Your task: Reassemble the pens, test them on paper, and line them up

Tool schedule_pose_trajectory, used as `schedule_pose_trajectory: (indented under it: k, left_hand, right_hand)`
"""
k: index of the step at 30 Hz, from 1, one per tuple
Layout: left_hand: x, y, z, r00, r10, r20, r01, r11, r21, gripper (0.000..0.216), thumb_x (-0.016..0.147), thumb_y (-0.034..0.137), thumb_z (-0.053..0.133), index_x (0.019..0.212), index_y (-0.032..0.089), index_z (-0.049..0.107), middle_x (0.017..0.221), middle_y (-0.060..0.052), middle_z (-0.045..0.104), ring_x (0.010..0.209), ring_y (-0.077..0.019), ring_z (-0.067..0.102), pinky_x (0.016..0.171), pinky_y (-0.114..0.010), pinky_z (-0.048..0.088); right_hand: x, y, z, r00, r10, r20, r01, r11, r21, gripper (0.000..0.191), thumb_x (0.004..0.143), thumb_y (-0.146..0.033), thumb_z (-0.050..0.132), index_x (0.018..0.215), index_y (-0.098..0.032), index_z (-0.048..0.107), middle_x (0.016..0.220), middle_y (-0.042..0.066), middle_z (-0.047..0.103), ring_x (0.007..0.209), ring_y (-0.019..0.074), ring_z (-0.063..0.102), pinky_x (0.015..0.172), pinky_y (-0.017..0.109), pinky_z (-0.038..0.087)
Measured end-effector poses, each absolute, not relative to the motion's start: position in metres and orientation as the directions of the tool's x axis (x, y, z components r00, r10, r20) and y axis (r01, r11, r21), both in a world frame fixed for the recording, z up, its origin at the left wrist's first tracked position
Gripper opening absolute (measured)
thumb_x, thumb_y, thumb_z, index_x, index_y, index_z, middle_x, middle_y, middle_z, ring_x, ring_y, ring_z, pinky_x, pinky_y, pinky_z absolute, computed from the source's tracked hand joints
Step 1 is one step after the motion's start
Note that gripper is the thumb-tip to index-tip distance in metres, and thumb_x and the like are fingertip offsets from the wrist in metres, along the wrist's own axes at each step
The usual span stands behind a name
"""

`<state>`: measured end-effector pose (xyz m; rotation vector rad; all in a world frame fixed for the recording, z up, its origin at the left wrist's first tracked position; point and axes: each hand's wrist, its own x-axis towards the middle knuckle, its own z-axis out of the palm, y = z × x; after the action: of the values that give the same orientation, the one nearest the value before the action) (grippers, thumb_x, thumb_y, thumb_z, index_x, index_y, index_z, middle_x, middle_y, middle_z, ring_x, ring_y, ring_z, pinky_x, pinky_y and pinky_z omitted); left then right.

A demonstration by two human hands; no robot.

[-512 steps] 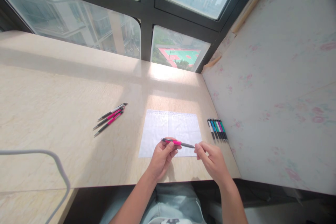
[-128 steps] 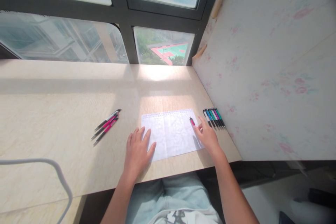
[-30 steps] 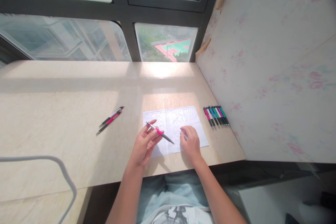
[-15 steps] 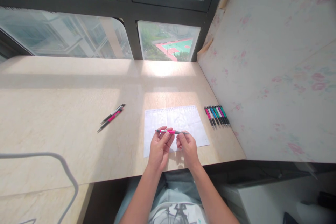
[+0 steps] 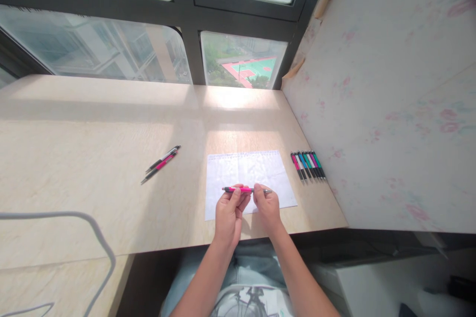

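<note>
Over a white sheet of paper, a pink and black pen lies level between both hands. My left hand pinches its pink barrel, the thumb on the near side and the fingers behind. My right hand grips the dark front part, with the tip poking out to the right. Part of the barrel is hidden by the fingers. To the left on the table rest a pink pen and a white pen, side by side at a slant.
A row of several coloured pens lies by the flowered wall on the right. A grey cable curves over the near left of the table. Windows stand behind the table.
The right hand has shifted its grip along the pen toward the middle, and more of the tip end now shows. Both hands sit slightly further right in view, which has also shifted a little.
</note>
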<state>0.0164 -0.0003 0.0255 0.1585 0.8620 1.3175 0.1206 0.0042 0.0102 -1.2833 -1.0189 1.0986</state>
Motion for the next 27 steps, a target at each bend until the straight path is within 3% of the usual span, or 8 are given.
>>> schedule_pose_trajectory:
  k: [9, 18, 24, 27]
  left_hand:
    - [0.018, -0.004, 0.034, 0.047, 0.789, -0.613, -0.828, 0.374, 0.417, 0.008, 0.079, 0.015, 0.071, 0.086, 0.010, 0.068, 0.082, -0.008, 0.073, 0.072, -0.0114, 0.069, 0.078, -0.022, 0.057]
    - [0.015, -0.006, 0.034, 0.113, 0.746, -0.656, -0.816, 0.446, 0.367, 0.007, 0.077, 0.016, 0.073, 0.081, 0.012, 0.069, 0.083, -0.007, 0.073, 0.074, -0.0122, 0.069, 0.075, -0.021, 0.057]
    - [0.012, -0.005, 0.037, 0.148, 0.714, -0.684, -0.815, 0.480, 0.325, 0.004, 0.078, 0.013, 0.071, 0.079, 0.012, 0.068, 0.081, -0.006, 0.072, 0.072, -0.0108, 0.069, 0.068, -0.018, 0.057]
    - [0.010, -0.004, 0.040, 0.144, 0.753, -0.642, -0.798, 0.472, 0.375, 0.005, 0.079, 0.014, 0.071, 0.081, 0.011, 0.068, 0.081, -0.008, 0.073, 0.071, -0.0112, 0.069, 0.068, -0.018, 0.057]
  right_hand:
    - [0.138, 0.005, 0.012, 0.045, 0.983, 0.179, 0.230, 0.164, -0.959, 0.041, 0.093, -0.037, 0.049, 0.057, -0.020, 0.040, 0.054, -0.005, 0.035, 0.051, 0.0098, 0.033, 0.051, 0.026, 0.026]
    - [0.149, 0.008, 0.024, -0.118, 0.925, 0.362, 0.446, 0.375, -0.813, 0.040, 0.093, -0.028, 0.048, 0.057, -0.022, 0.032, 0.054, -0.005, 0.030, 0.051, 0.0104, 0.032, 0.053, 0.027, 0.025]
    - [0.154, 0.009, 0.029, -0.256, 0.877, 0.408, 0.520, 0.480, -0.707, 0.032, 0.092, -0.027, 0.051, 0.061, -0.021, 0.044, 0.057, -0.003, 0.039, 0.054, 0.0118, 0.036, 0.056, 0.028, 0.029]
    - [0.153, 0.008, 0.029, -0.204, 0.898, 0.391, 0.474, 0.440, -0.763, 0.030, 0.092, -0.028, 0.052, 0.062, -0.021, 0.050, 0.057, -0.003, 0.043, 0.054, 0.0119, 0.039, 0.055, 0.028, 0.032]
